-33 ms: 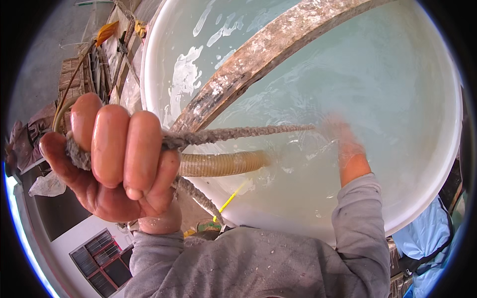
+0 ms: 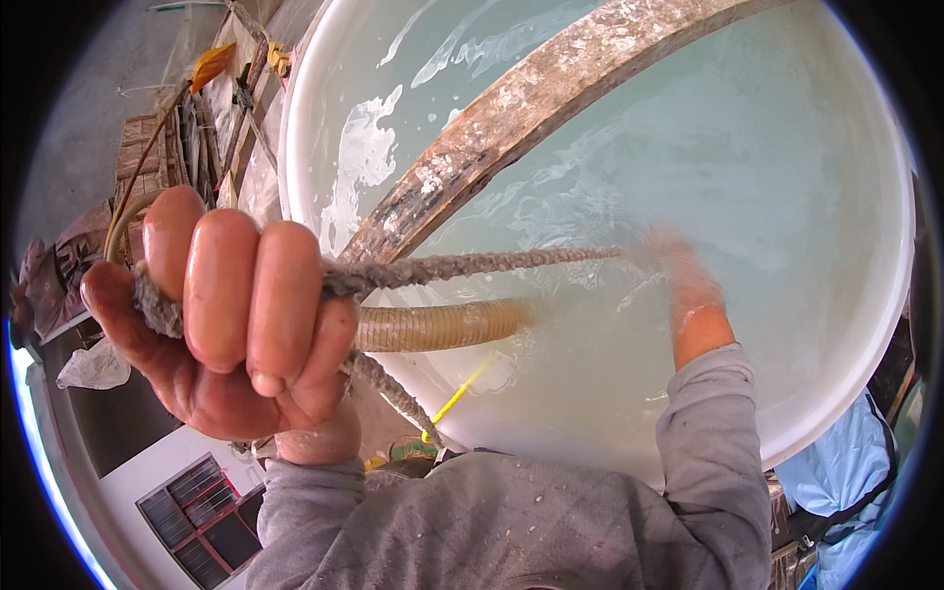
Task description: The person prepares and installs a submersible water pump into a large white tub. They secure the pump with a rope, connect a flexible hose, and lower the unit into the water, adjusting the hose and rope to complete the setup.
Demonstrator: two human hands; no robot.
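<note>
My left hand (image 2: 231,329), wet, is closed round a thick grey fuzzy rope (image 2: 472,265) and holds it above the near left side of a large white round tub (image 2: 294,147). One length of the rope runs taut to the right and enters the cloudy pale green water (image 2: 787,197). Another length hangs from the fist toward the tub's near rim. My right hand (image 2: 678,270) is underwater where the taut rope goes in. Its fingers are hidden by murk and blur, so their grip does not show.
A curved wooden beam (image 2: 531,113) spattered white spans the tub. Below the taut rope, a ribbed tan hose (image 2: 442,324) dips into the water. A yellow strip (image 2: 457,398) crosses the near rim. Cardboard (image 2: 146,157) lies at left, blue plastic sheeting (image 2: 836,462) at right.
The ripples and foam streaks on the water have shifted slightly. Both hands and the rope stay almost exactly where they were.
</note>
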